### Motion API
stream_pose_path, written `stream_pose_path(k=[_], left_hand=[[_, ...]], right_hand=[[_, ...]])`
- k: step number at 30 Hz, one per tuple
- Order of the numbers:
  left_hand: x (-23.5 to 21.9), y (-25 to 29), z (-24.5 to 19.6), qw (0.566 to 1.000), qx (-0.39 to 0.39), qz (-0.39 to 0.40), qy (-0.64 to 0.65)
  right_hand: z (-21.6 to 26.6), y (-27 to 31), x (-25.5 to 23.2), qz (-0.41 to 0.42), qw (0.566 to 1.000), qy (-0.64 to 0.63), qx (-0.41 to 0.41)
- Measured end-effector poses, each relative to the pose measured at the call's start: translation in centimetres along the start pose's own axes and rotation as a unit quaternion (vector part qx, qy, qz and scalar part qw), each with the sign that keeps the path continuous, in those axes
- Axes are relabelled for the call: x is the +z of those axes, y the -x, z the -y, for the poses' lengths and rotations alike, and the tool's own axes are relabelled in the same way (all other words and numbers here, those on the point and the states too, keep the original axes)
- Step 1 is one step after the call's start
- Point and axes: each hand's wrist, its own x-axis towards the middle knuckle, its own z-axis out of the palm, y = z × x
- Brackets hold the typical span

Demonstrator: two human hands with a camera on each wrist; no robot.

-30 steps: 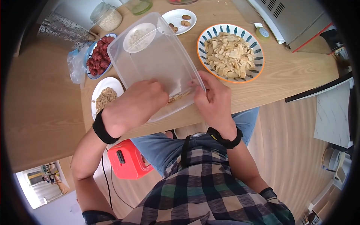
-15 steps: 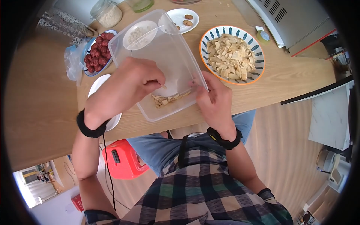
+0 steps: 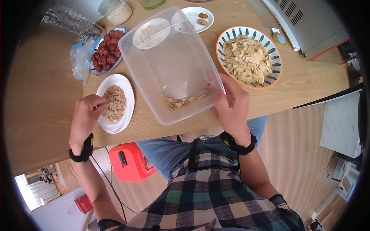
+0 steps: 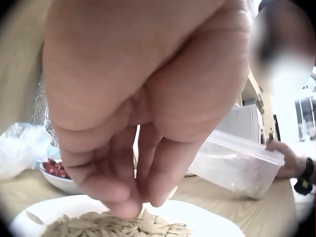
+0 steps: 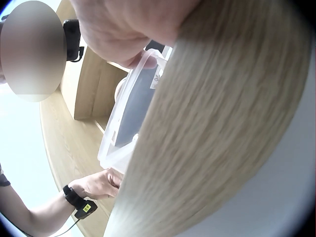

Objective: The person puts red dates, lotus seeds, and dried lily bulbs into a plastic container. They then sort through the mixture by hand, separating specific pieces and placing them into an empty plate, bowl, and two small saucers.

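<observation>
My left hand (image 3: 85, 115) is at the left side of a white plate (image 3: 129, 111) of pale tan, spindle-shaped pieces (image 3: 115, 102). In the left wrist view its fingertips draw together close over the pile, and a pale piece (image 4: 173, 192) shows beside the thumb tip. My right hand (image 3: 233, 102) grips the right rim of a clear plastic container (image 3: 148, 84), thumb on the near side and fingers behind the wall. Tilted, the container has small pale pieces (image 3: 179, 103) gathered along its lower edge. One more piece (image 3: 164, 87) lies higher up inside.
Right of the container stands a striped bowl (image 3: 221, 57) of dried slices. A bowl of red dates (image 3: 105, 52), a plastic bag (image 3: 80, 63) and a glass jar (image 3: 115, 13) are at the back left. Behind the container are a white plate (image 3: 152, 32) and another with brown pieces (image 3: 202, 19).
My left hand first lay inside the container, then lifted over it with a pale piece at its fingertips, and has moved left to the plate. The right hand keeps its hold on the rim.
</observation>
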Motion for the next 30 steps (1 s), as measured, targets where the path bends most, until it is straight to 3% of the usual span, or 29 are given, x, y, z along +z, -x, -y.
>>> stream_pose_path(k=[1, 3, 4, 6, 7, 9, 10, 12, 22, 25, 28, 30], left_hand=[[-0.1, 0.1, -0.5, 1.000, 0.003, 0.001, 0.000], [-0.7, 0.4, -3.9, 0.988, 0.105, -0.102, -0.052], [-0.9, 0.3, -6.5, 0.990, 0.081, -0.113, -0.032], [-0.7, -0.3, -10.4, 0.979, 0.177, -0.097, 0.009], [-0.3, -1.1, -11.6, 0.966, 0.254, -0.052, -0.003], [1.5, -2.5, -13.9, 0.938, 0.337, 0.062, -0.058], [2.4, -3.1, -14.4, 0.937, 0.338, 0.062, -0.060], [4.4, -4.2, -14.7, 0.898, 0.375, 0.130, -0.192], [6.0, -5.4, -13.8, 0.872, 0.399, 0.161, -0.234], [5.5, -5.9, -13.4, 0.865, 0.439, 0.097, -0.220], [5.1, -6.8, -13.6, 0.882, 0.384, 0.140, -0.233], [4.4, -7.0, -14.2, 0.916, 0.313, 0.198, -0.152]], right_hand=[[0.1, -0.1, 0.0, 0.003, 1.000, -0.001, -0.001], [0.1, 0.0, -0.1, 0.007, 1.000, 0.001, -0.001], [-0.1, -0.1, -0.1, 0.007, 1.000, -0.002, -0.005], [-0.1, -0.1, -0.1, 0.008, 1.000, -0.004, -0.011], [0.0, -0.1, -0.2, 0.010, 1.000, -0.002, -0.001], [0.0, -0.1, -0.2, 0.009, 1.000, -0.001, 0.007], [-0.1, -0.1, -0.2, 0.010, 1.000, -0.007, 0.004], [-0.1, -0.1, -0.2, 0.005, 1.000, -0.014, 0.000], [-0.9, -0.1, 0.0, -0.011, 1.000, -0.009, -0.014], [-0.7, -0.1, -0.1, -0.010, 1.000, -0.001, -0.017], [-0.7, -0.1, -0.1, -0.006, 1.000, 0.001, -0.018], [-0.6, -0.1, 0.0, -0.005, 1.000, 0.000, -0.023]])
